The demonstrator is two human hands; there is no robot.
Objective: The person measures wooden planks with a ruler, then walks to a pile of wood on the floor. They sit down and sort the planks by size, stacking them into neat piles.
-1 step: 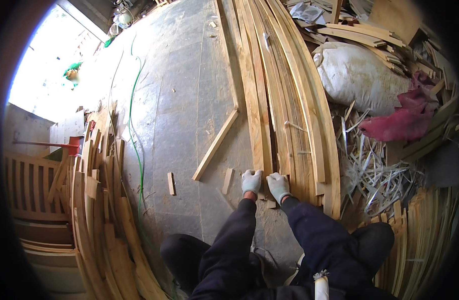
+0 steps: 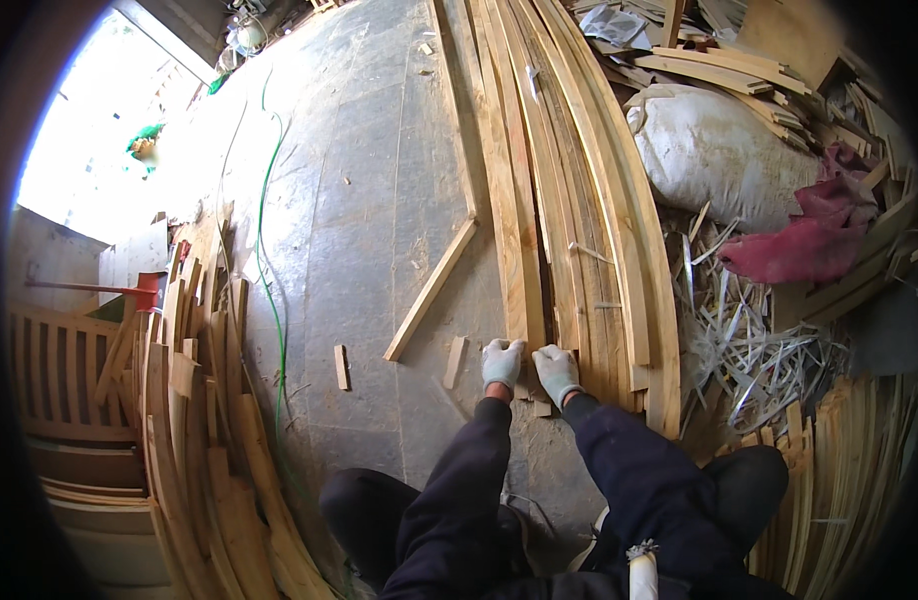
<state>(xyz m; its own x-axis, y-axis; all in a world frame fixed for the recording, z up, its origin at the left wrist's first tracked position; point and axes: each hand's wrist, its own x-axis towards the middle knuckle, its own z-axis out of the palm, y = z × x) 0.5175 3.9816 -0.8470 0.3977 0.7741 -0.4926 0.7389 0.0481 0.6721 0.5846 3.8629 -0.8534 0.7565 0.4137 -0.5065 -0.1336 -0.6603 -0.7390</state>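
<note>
My left hand (image 2: 502, 365), in a pale work glove, is closed at the near end of a long wooden plank (image 2: 520, 290). Close beside it my right hand (image 2: 556, 371), gloved alike, has its fingers curled over the end of a neighbouring wooden strip (image 2: 566, 310). The fingertips of both hands are hidden under the fists. Further long planks (image 2: 636, 320) lie side by side to the right, running away from me. Small wood offcuts (image 2: 541, 408) rest on the floor just below the hands.
Left of the planks, a loose batten (image 2: 431, 290) and a short block (image 2: 342, 367) lie on the floor. A green hose (image 2: 270, 190) runs along it. Stacked timber (image 2: 174, 410) stands at the left. A white sack (image 2: 714, 150), red cloth (image 2: 804, 240) and pale strip scraps (image 2: 749, 350) fill the right.
</note>
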